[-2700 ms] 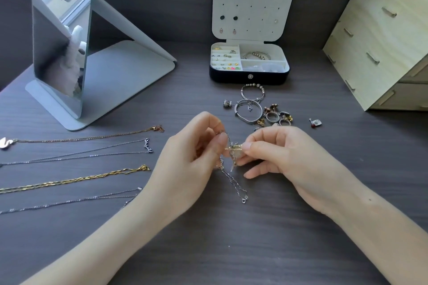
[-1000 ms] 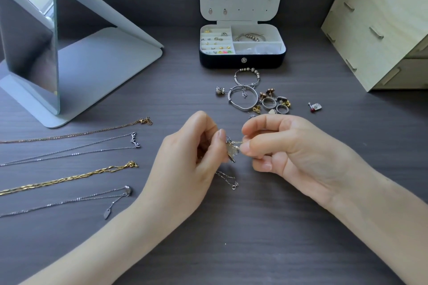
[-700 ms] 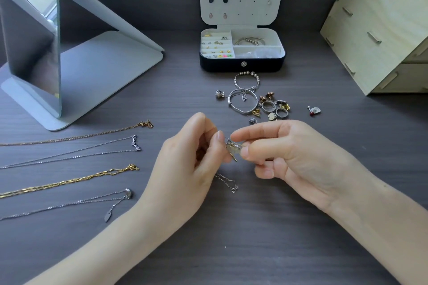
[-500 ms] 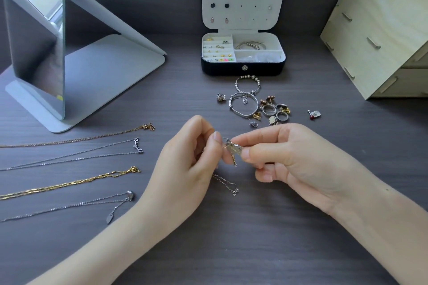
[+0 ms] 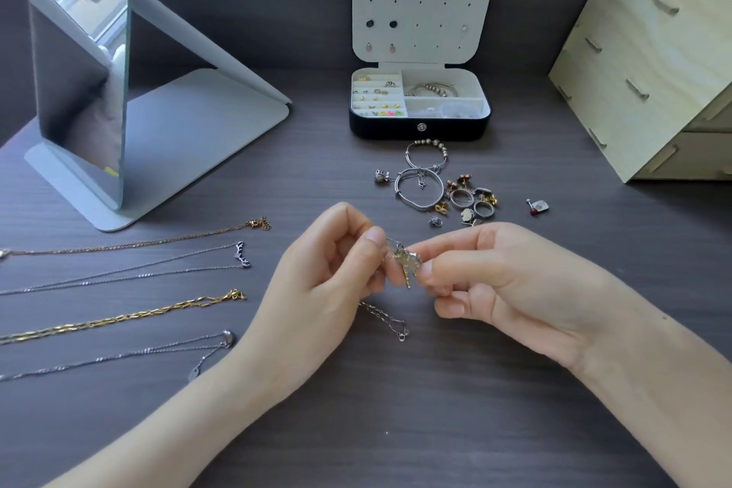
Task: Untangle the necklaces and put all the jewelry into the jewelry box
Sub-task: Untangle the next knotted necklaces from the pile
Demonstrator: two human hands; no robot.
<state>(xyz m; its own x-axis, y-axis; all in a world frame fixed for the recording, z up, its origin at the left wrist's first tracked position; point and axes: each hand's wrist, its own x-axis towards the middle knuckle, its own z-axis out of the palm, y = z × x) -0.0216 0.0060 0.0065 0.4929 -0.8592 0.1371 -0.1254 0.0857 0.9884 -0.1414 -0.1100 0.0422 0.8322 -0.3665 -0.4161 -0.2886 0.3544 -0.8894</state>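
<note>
My left hand (image 5: 325,289) and my right hand (image 5: 503,281) meet at mid-table, both pinching a small tangled clump of pendants and chain (image 5: 406,261). A silver chain end (image 5: 386,321) trails from the clump onto the table below my left hand. Several straightened necklaces lie in rows at the left: a rose-gold one (image 5: 158,240), a silver one (image 5: 166,263), a gold one (image 5: 130,315), another silver one (image 5: 130,353). The open jewelry box (image 5: 420,129) stands at the back, earrings and a bracelet inside.
Loose bangles (image 5: 420,186), rings and earrings (image 5: 471,200) lie in front of the box, with a small red-tipped charm (image 5: 538,207) to their right. A standing mirror (image 5: 83,63) fills the back left. A wooden drawer unit (image 5: 653,51) stands at the back right.
The trailing chain has been drawn up and now hangs shorter. Both hands keep working the clump in nearly the same spot; the view has shifted slightly.
</note>
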